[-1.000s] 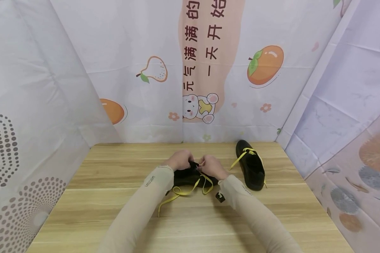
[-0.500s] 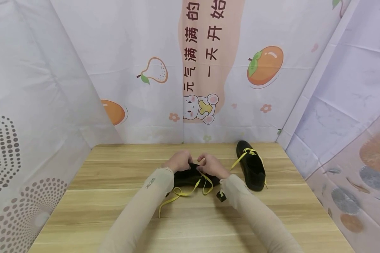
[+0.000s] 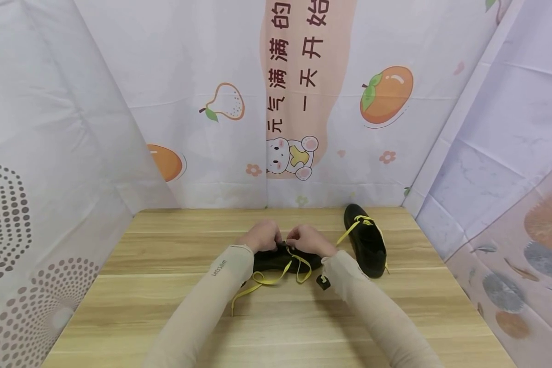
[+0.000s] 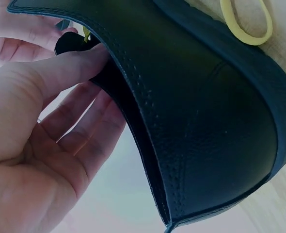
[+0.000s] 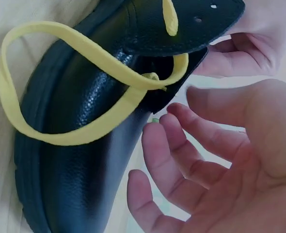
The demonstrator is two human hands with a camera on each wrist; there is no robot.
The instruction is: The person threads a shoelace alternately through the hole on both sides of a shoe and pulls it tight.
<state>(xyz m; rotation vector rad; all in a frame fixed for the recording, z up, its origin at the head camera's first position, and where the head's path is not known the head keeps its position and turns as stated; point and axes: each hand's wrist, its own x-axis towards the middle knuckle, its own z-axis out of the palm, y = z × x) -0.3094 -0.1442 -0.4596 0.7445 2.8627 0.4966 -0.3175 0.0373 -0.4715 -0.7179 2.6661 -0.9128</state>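
Observation:
A black shoe (image 3: 269, 263) lies sideways on the wooden table between both hands. My left hand (image 3: 263, 235) grips its upper near the opening; the left wrist view shows the thumb (image 4: 80, 63) inside the opening and the fingers outside the far edge. My right hand (image 3: 309, 240) is beside the eyelet flaps. In the right wrist view its fingers (image 5: 155, 150) are loosely bent, with a gap to the thumb and nothing plainly held. A yellow shoelace (image 5: 60, 138) loops from the eyelets over the shoe's side. A tiny green bit (image 5: 155, 120) shows by the fingertips.
Another black shoe (image 3: 372, 260) with a yellow lace (image 3: 362, 220) stands at the back right of the table (image 3: 165, 286). A small black object (image 3: 323, 282) hangs by the right cuff. Printed cloth (image 3: 193, 153) encloses the back and sides.
My right fingertips were together at the shoe's upper, then parted and lifted, and are now lower against the shoe. The left hand has stayed on the shoe with slight shifts.

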